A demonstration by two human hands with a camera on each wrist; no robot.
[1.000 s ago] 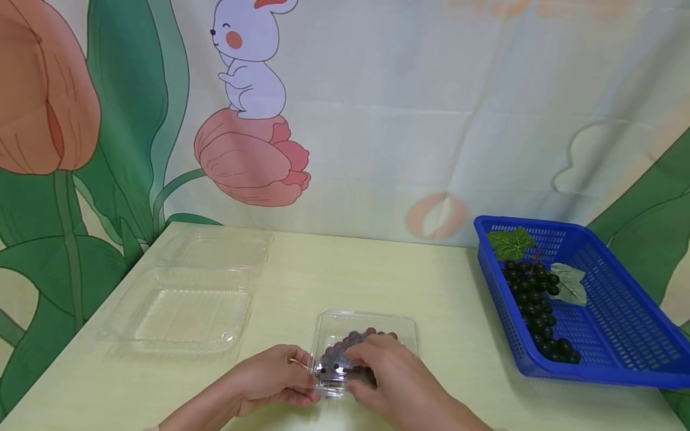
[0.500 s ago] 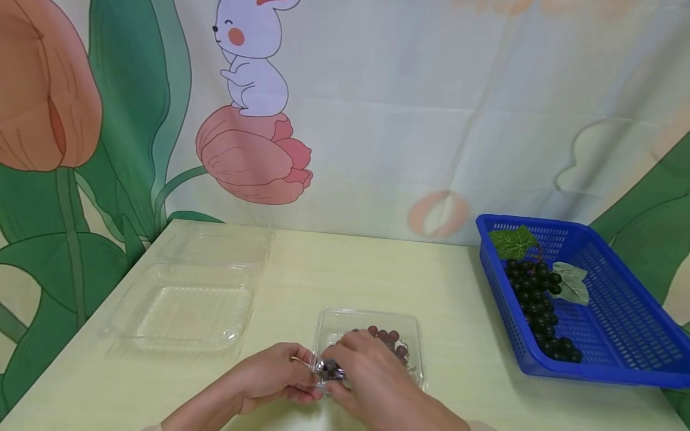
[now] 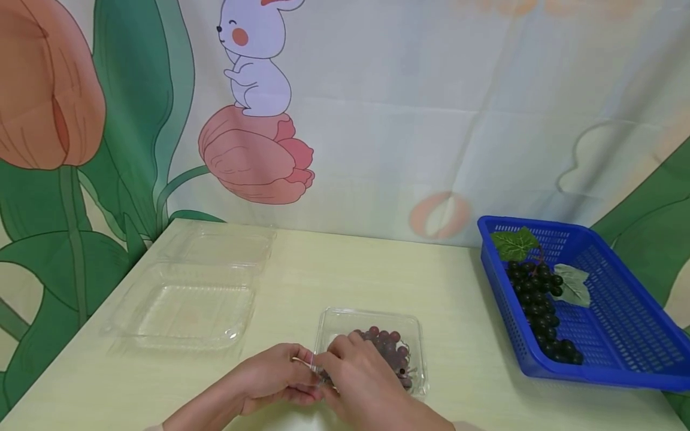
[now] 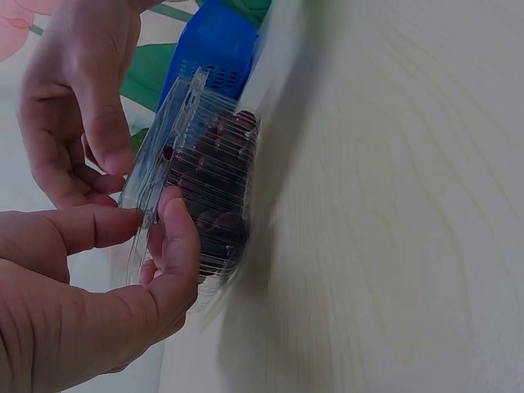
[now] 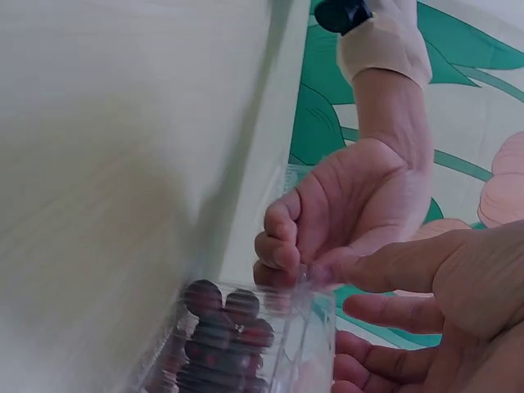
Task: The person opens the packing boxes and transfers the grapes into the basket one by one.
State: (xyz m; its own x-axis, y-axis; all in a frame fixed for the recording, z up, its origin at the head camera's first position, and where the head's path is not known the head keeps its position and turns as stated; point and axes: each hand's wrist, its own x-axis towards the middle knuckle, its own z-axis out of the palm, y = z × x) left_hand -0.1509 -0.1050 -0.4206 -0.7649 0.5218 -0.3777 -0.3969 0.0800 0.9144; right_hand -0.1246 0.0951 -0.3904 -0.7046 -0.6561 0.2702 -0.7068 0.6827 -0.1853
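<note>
A small clear plastic clamshell box [image 3: 372,310] stands near the table's front, its lid lying over dark red grapes [image 3: 387,346]. My left hand [image 3: 280,378] pinches the rim at the box's left side between thumb and index finger, as the left wrist view shows. Across the lid reaches my right hand [image 3: 363,377], its bent fingers and thumb gripping the same left edge, right beside the left fingertips. Through the ribbed side wall the grapes [image 5: 225,336] show in the right wrist view. The right hand hides the box's front left part in the head view.
A larger clear plastic container [image 3: 183,311] lies at the left with its lid opened back. At the right stands a blue plastic basket [image 3: 631,335] holding black grapes [image 3: 536,305] with green leaves. Behind the pale table [image 3: 442,275] hangs a printed cloth [image 3: 377,120].
My right hand has slid leftward over the lid to the box's left edge, leaving the grapes on the right side visible. My left hand has stayed at the rim.
</note>
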